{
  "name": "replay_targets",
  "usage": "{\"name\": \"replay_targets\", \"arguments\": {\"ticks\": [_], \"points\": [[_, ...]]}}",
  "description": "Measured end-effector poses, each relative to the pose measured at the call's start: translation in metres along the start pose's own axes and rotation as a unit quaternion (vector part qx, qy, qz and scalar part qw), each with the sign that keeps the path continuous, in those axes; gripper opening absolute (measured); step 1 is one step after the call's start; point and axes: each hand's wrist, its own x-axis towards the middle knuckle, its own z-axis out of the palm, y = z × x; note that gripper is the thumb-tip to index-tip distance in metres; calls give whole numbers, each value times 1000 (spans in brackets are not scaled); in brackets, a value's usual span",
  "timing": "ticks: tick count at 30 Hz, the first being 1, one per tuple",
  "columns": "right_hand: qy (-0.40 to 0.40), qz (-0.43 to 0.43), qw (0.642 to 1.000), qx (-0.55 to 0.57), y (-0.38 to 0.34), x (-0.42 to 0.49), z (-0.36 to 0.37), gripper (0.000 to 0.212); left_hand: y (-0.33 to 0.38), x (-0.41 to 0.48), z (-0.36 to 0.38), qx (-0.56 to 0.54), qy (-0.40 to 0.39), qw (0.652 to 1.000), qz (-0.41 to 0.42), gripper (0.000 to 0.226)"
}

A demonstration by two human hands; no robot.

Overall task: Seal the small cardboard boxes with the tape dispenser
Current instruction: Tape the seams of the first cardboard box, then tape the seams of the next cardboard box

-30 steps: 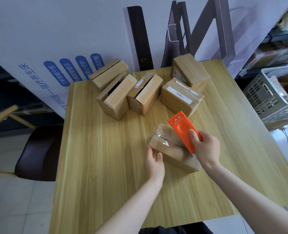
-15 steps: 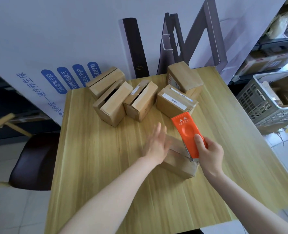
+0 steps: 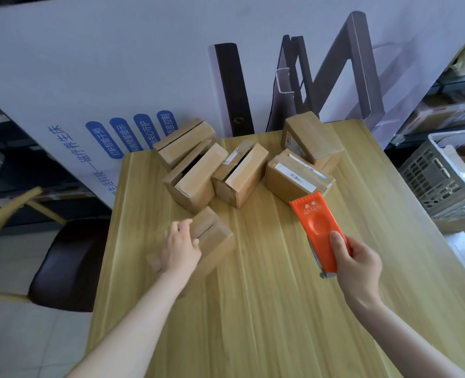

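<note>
My left hand [image 3: 181, 248] lies on a small cardboard box [image 3: 212, 238] at the left-middle of the wooden table [image 3: 253, 309], fingers wrapped over its left side; the box looks blurred. My right hand [image 3: 358, 263] holds the orange tape dispenser [image 3: 318, 233] above the table, right of that box and apart from it. Several more small cardboard boxes [image 3: 239, 175] are clustered at the back of the table; some have open top slits, and one [image 3: 294, 175] bears a white label.
A white printed board [image 3: 117, 77] leans behind the table. A dark chair [image 3: 67, 263] stands at the left. A grey plastic basket [image 3: 444, 181] holding cardboard sits at the right. Shelves with packages fill the far right.
My left hand has slid the taped box leftward across the table, away from the dispenser. My right hand with the dispenser has lifted off the box and stayed at the right.
</note>
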Motion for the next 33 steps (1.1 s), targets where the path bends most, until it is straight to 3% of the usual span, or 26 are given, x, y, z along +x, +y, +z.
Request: {"name": "replay_targets", "arguments": {"ticks": [2,5,17,20,22,24,29,33], "points": [[-17,3,1000,-2,-4,-1,13,35,-13,7,1,-36,-63,996,44,55],[-42,-2,999,-3,-13,-1,34,36,-28,4,10,11,-128,987,100,60],[-64,-7,998,-11,-35,14,79,29,-53,74,-3,69,-62,994,-60,62],[-50,-7,998,-24,-34,21,81,27,-17,85,9,48,-7,997,67,62],[-37,-8,999,-32,-32,24,81,28,24,99,21,10,-16,984,179,62],[-31,-3,999,-32,-31,28,79,28,69,122,29,-11,-33,972,234,60],[-8,-4,999,-43,-28,37,67,30,126,165,49,45,-147,966,207,64],[-6,9,999,-30,-24,40,51,27,119,145,56,72,-124,968,206,64]]}}
